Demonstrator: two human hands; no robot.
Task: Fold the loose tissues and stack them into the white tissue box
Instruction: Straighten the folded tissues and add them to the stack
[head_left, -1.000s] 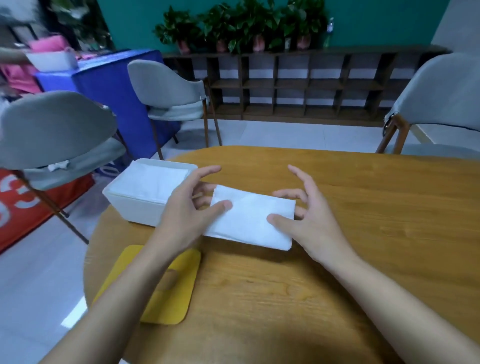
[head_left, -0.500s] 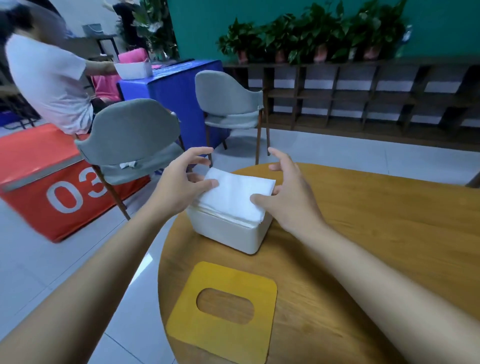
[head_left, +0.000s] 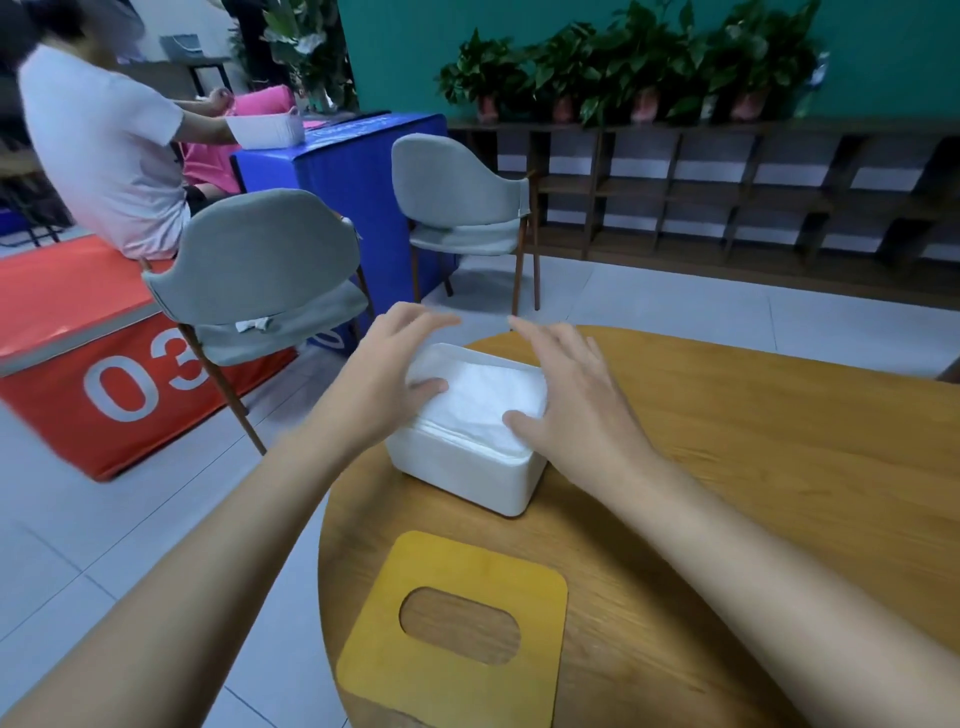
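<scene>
Table (head_left: 779, 467), tissue box (head_left: 467, 475) ends covered, fingers (head_left: 415, 316) blurred

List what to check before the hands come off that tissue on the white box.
1. The folded tissue lies on the stack in the white tissue box: ok.
2. Tissue edges inside the rim: cannot tell; the near edge looks level with it or over it.
3. The left hand and right hand rest their thumbs on the tissue, fingers straight, gripping nothing: ok.
4. Box upright and wholly on the wooden table, though near its edge: ok.
5. The yellow lid is off, flat on the table, apart from the box: ok.
6. More loose tissues to fold: cannot tell; none shows in this view.
</scene>
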